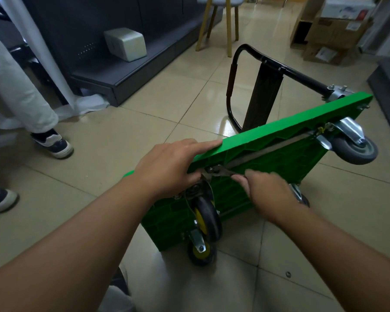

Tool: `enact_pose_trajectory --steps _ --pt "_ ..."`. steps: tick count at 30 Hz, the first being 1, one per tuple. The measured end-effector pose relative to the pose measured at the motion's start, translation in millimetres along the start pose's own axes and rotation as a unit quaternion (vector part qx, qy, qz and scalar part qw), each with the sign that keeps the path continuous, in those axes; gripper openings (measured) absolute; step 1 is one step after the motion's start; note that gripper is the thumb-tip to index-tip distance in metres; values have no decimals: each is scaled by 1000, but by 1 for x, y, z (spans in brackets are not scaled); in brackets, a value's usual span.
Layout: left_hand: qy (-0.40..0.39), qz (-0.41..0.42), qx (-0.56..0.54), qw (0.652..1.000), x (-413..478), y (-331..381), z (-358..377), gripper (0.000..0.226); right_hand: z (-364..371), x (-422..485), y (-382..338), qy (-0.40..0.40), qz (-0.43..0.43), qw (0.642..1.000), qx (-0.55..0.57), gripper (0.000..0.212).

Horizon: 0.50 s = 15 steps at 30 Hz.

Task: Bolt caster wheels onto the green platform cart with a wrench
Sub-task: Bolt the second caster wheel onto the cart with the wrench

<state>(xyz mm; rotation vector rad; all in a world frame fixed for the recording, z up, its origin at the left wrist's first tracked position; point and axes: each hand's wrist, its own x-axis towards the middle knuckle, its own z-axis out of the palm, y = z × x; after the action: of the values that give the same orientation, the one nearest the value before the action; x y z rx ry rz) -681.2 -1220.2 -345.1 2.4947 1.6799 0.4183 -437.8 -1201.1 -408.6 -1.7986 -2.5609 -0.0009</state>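
The left hand is gripping the near corner of the green platform cart, fingers laid flat along its upper edge and thumb tucked under near the caster mount, while the right hand is closing around the handle of a wrench whose head is sitting at a bolt just above the black-and-yellow caster wheel at centre frame. The cart is standing tilted on its side across the middle and right of the frame, underside facing the camera, its black folding handle lying on the tiled floor behind it. A grey swivel caster is already sitting on the far right corner, and a second yellow-hubbed wheel is resting low in the frame. Judging from this, the wrench could slip off the bolt (its seating is blurred, so I cannot tell how well it bites), driving knuckles into the ribbing; pushing hard could also tip the propped cart, since only one hand is steadying it.
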Motion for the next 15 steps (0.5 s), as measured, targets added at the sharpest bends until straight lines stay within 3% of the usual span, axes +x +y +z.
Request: enact_pose_trajectory --steps 2,4,11,13,15 --pt "-3 -1 4 1000 0 -1 0 74 16 -8 -13 -55 44 982 174 55" --pt "-4 -2 6 1000 0 -1 0 74 31 -15 -25 -60 55 947 311 54" --pt "-6 0 8 1000 0 1 -2 72 51 -27 -51 -57 75 860 501 53" --pt "-10 -4 1 1000 -1 1 -2 73 52 -36 -40 -61 94 871 478 55" --pt "-13 -7 1 1000 -1 2 -2 73 42 -43 -17 -83 87 936 331 58"
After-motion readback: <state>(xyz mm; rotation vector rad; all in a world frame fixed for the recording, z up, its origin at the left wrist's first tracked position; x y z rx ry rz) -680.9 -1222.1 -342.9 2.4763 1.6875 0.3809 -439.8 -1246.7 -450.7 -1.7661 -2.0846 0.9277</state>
